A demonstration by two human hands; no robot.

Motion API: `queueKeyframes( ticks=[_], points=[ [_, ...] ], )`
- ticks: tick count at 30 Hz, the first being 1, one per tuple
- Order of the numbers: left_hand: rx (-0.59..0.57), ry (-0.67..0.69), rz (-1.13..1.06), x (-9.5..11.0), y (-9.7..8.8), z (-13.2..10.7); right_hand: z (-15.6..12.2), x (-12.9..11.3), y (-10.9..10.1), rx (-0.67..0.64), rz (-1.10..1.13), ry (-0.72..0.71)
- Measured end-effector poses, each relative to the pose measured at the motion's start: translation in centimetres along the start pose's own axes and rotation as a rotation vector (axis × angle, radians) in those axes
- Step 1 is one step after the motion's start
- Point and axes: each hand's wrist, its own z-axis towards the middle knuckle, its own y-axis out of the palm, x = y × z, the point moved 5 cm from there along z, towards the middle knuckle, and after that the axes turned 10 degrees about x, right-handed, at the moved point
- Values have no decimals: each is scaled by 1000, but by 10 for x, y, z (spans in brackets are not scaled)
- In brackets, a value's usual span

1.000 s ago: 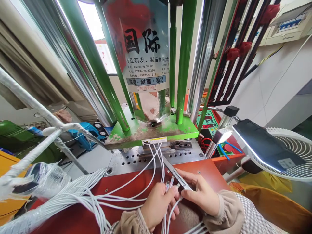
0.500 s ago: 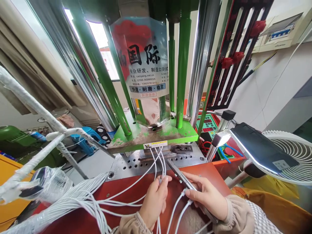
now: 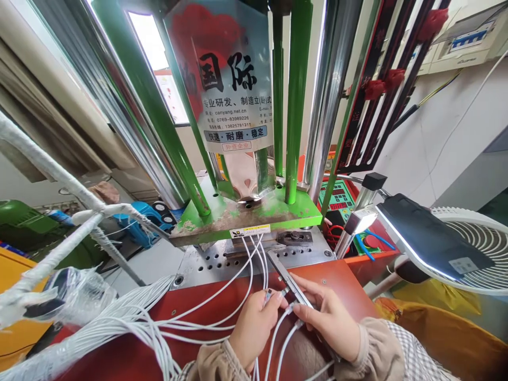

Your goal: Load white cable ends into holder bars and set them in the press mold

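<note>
Two white cables (image 3: 283,345) meet the metal bar (image 3: 287,279) that the right hand (image 3: 331,320) pinches; just beside, the left hand (image 3: 254,324) pinches a cable plug (image 3: 284,291), with a green machine plate (image 3: 306,211) beyond both hands.

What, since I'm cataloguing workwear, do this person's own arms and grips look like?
The left sleeve and right sleeve are beige and loose, gathered at the wrist. Checked cloth, pale and dark, shows farther up on the right. The left grip and right grip are bare: no gloves, rings or markings show.
</note>
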Motion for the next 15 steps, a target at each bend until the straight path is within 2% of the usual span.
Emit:
queueKeyframes(
  ticks=[3, 5, 10, 13, 15],
  points=[
    [11, 2, -4, -1, 0, 1, 0, -1, -2, 31, -7, 1],
    [18, 4, -1, -3, 0, 0, -1, -3, -1, 4, -28, -12],
    [21, -14, -3, -6, 2, -4, -2, -7, -2, -55, -66, -174],
    [-22, -80, -31, -4, -2, 1, 0, 0, -4, -99, -16, -66],
    [57, -73, -48, 2, -12, 7, 1, 2, -6, -128, 28, 17]
  ],
)
